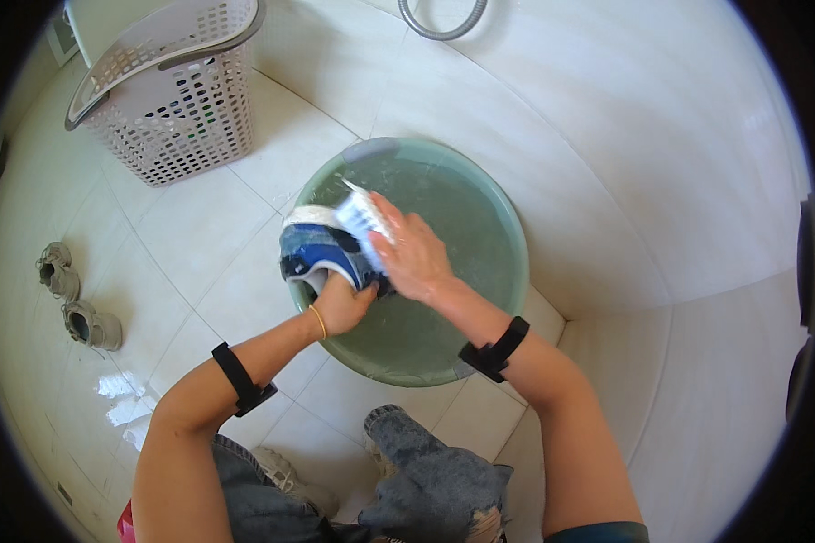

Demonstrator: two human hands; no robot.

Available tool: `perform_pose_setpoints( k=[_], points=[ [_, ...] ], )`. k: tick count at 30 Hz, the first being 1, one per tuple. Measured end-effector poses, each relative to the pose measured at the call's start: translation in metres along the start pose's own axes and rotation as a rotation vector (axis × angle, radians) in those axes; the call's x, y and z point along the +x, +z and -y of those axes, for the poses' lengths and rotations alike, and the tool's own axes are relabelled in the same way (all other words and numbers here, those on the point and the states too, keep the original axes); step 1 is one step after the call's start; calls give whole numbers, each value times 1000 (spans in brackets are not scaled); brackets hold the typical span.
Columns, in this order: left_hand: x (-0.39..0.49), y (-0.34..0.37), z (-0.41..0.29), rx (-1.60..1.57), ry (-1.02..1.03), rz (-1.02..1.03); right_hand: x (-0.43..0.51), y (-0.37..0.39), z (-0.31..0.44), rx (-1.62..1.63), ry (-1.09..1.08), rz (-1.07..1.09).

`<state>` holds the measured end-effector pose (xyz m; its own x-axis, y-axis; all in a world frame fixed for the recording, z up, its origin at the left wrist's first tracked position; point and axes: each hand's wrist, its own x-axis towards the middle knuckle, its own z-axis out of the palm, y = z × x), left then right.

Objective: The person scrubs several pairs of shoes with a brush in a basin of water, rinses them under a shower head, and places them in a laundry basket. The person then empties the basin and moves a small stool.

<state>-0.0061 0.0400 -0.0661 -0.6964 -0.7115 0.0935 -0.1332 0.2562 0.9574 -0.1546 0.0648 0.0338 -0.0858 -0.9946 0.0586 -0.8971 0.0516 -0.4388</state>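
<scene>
My left hand (343,303) reaches into the opening of a blue and white shoe (319,244) and grips it over the left side of a round green plastic basin (519,271). In my right hand (414,254) is a scrubbing brush (363,220) with a white back and pale bristles, somewhat blurred. The brush lies against the shoe's right side, near its white sole edge. Cloudy water (458,203) fills much of the basin. The fingers inside the shoe are hidden.
A tall perforated plastic laundry basket (170,115) stands at the upper left. A pair of light shoes (95,326) sits on the tiled floor (197,217) at left. Tiled walls (618,170) rise close on the right, and a metal shower hose (445,32) hangs at the top.
</scene>
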Motion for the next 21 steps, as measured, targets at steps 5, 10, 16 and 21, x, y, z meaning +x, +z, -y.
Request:
perform_pose_setpoints(
  k=[5,10,16,21],
  points=[
    [-25,6,-9,238,44,137,-8,7,-88,-337,360,276],
    [-30,-3,-19,118,92,274,-28,28,-137,-220,514,341],
    [-25,1,-27,411,49,324,5,-43,-13,264,-56,120],
    [-23,-2,-40,461,113,350,-7,-23,4,61,-65,63]
  ],
)
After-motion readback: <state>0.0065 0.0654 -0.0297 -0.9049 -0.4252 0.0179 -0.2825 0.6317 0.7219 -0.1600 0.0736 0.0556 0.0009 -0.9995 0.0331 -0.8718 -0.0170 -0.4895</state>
